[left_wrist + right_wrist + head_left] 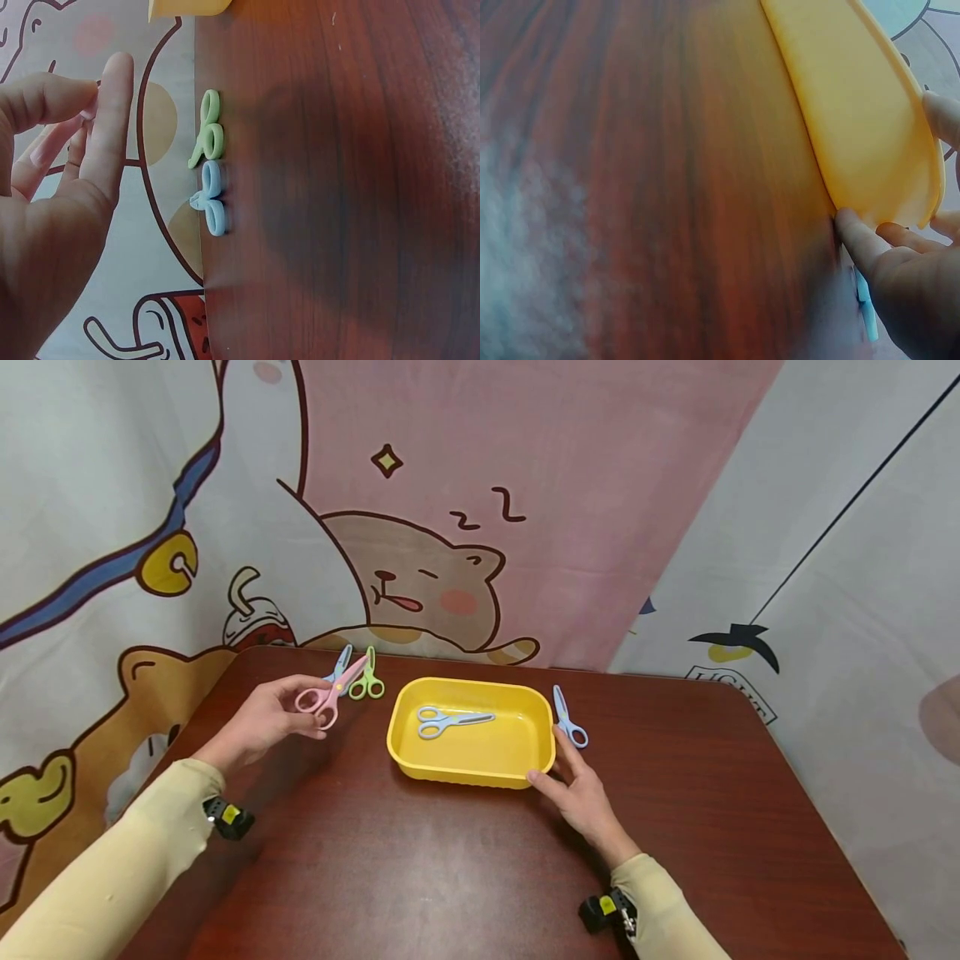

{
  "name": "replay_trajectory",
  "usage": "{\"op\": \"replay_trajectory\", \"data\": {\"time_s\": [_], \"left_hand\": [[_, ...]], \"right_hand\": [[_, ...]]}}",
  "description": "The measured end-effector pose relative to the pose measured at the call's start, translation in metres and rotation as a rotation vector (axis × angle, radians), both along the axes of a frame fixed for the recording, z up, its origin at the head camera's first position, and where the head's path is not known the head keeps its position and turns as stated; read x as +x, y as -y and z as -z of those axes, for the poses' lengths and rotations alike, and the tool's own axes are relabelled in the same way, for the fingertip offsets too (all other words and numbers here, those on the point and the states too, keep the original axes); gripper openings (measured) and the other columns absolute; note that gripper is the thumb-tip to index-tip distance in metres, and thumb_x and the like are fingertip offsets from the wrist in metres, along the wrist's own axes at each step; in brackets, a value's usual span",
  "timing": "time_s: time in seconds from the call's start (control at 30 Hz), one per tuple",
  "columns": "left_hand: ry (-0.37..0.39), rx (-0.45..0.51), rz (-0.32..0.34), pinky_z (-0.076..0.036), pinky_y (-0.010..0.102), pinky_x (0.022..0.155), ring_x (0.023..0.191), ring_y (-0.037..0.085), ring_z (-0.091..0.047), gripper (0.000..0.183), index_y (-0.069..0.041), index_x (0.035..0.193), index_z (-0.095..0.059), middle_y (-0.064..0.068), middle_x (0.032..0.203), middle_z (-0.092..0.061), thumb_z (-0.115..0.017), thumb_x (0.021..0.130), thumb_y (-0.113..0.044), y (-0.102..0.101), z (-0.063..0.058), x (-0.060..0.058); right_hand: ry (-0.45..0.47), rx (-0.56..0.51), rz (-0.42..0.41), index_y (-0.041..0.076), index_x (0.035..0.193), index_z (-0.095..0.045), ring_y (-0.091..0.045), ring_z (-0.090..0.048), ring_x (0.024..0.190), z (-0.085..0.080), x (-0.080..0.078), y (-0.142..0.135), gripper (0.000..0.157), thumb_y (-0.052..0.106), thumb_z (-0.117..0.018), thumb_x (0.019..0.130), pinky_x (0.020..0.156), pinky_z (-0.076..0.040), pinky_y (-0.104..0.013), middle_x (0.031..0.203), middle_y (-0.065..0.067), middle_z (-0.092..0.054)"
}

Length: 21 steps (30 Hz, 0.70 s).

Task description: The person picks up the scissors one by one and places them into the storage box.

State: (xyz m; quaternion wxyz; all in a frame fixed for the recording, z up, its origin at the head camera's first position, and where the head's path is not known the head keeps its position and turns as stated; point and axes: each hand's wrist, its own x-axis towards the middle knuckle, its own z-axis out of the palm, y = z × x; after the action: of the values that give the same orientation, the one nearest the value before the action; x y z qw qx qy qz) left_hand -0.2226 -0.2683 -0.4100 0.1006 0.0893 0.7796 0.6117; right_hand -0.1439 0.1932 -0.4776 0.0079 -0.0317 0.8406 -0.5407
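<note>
My left hand pinches a pair of pink scissors above the table, blades pointing away to the right. In the left wrist view the left hand's fingers hide most of them. Just past these scissors, green scissors and blue scissors lie near the table's back edge. A yellow tray stands mid-table with light blue scissors inside, handles leftward. Its front right corner is held by my right hand, thumb at the front rim, fingers along the right end.
More blue scissors lie on the table just right of the tray, by the right hand's fingers. The dark brown table meets a printed cloth at its back. A small camera is strapped to each wrist.
</note>
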Motion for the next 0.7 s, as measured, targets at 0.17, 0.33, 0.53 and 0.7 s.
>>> {"op": "replay_trajectory", "data": {"time_s": [0.17, 0.33, 0.53, 0.7], "left_hand": [[0.001, 0.017, 0.003, -0.063, 0.048, 0.078, 0.087, 0.021, -0.070, 0.056, 0.011, 0.140, -0.050, 0.033, 0.115, -0.054, -0.065, 0.086, 0.019, -0.003, -0.001, 0.001], [0.010, -0.028, -0.001, -0.062, 0.052, 0.080, 0.088, 0.024, -0.068, 0.056, 0.009, 0.140, -0.052, 0.035, 0.116, -0.053, -0.066, 0.086, 0.016, -0.005, -0.005, 0.001], [0.013, -0.040, 0.013, -0.061, 0.054, 0.081, 0.088, 0.024, -0.069, 0.055, 0.008, 0.139, -0.053, 0.036, 0.116, -0.054, -0.066, 0.086, 0.014, -0.010, -0.011, 0.001], [0.018, -0.028, 0.024, -0.063, 0.050, 0.078, 0.086, 0.023, -0.070, 0.054, 0.008, 0.139, -0.053, 0.037, 0.116, -0.055, -0.066, 0.087, 0.015, -0.015, -0.014, 0.001]], "right_hand": [[0.001, 0.002, -0.007, 0.018, 0.165, -0.026, -0.039, -0.048, 0.141, 0.000, 0.000, 0.000, 0.087, 0.025, -0.077, 0.095, 0.107, -0.048, -0.051, 0.163, -0.016, -0.039], [0.009, 0.004, -0.005, 0.019, 0.165, -0.025, -0.038, -0.048, 0.142, 0.000, 0.000, 0.000, 0.088, 0.025, -0.077, 0.094, 0.107, -0.049, -0.050, 0.163, -0.015, -0.039], [0.008, 0.006, -0.004, 0.018, 0.165, -0.025, -0.038, -0.048, 0.142, -0.002, 0.001, 0.001, 0.089, 0.024, -0.077, 0.094, 0.108, -0.048, -0.051, 0.164, -0.015, -0.038], [-0.003, 0.002, -0.001, 0.016, 0.165, -0.026, -0.038, -0.047, 0.143, -0.003, 0.001, 0.001, 0.089, 0.022, -0.078, 0.093, 0.110, -0.045, -0.052, 0.164, -0.015, -0.037]]}}
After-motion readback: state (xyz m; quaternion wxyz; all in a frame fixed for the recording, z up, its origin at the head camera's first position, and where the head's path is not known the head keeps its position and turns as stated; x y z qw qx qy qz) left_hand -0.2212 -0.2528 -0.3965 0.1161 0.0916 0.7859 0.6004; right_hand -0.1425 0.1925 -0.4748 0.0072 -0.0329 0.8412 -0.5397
